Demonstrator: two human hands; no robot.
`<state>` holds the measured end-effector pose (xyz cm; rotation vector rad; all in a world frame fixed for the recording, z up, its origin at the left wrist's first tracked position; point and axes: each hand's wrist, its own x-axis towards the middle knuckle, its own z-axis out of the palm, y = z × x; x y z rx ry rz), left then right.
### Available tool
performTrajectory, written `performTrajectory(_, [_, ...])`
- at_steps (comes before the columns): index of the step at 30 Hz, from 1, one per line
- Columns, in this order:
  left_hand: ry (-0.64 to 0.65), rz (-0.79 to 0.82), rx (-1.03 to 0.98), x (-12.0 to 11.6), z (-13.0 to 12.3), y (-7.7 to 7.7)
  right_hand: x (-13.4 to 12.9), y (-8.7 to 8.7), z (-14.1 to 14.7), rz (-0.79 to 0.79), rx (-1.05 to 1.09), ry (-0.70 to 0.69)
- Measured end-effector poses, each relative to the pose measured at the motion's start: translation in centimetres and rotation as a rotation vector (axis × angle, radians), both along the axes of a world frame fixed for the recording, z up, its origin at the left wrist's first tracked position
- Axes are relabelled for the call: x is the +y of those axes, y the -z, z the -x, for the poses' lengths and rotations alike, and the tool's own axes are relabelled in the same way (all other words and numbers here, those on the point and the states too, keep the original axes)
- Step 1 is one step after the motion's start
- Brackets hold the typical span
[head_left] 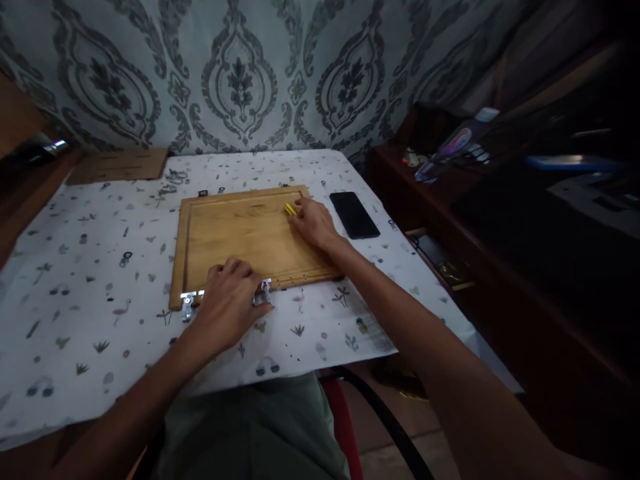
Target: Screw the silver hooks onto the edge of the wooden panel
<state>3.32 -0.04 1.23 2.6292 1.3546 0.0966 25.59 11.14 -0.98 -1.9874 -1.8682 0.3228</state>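
A wooden cabinet door (pixel 240 233) with a framed border lies flat on the patterned cloth. At its front edge, my left hand (pixel 230 300) is closed around a metal hinge (pixel 265 289), fingers over the wood and thumb below. Another metal hinge (pixel 187 305) sits at the door's front left corner, beside that hand. Over the door's far right part, my right hand (pixel 315 221) pinches a small yellow object with a dark stripe (pixel 290 209); the fingers hide the rest, so its kind is unclear.
A black phone (pixel 355 215) lies right of the door. Several small metal pieces (pixel 175 177) and a cardboard sheet (pixel 118 165) are at the back left. On the dark side furniture at right stands a tilted bottle (pixel 457 143), above an open drawer (pixel 440 260).
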Motion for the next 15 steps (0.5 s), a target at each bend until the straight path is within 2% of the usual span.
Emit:
performTrajectory(3, [-0.005,0.02,0.007,0.1,0.0,-0.1,-1.8,-0.5,0.3,-0.079,0.122,-0.035])
performTrajectory(6, [0.004,0.02,0.003,0.1,-0.1,-0.2,-5.4,-1.5,1.5,-0.281,0.624,-0.148])
performTrajectory(8, [0.005,0.02,0.008,0.1,-0.1,-0.3,-8.2,-2.1,2.4,-0.37,0.764,-0.201])
performTrajectory(11, [-0.005,0.04,0.023,0.1,-0.1,-0.3,-11.4,-2.4,3.6,-0.4,0.761,-0.206])
performTrajectory(15, [-0.008,0.063,0.015,0.2,-0.1,-0.4,-12.9,-1.9,4.3,-0.447,0.674,-0.234])
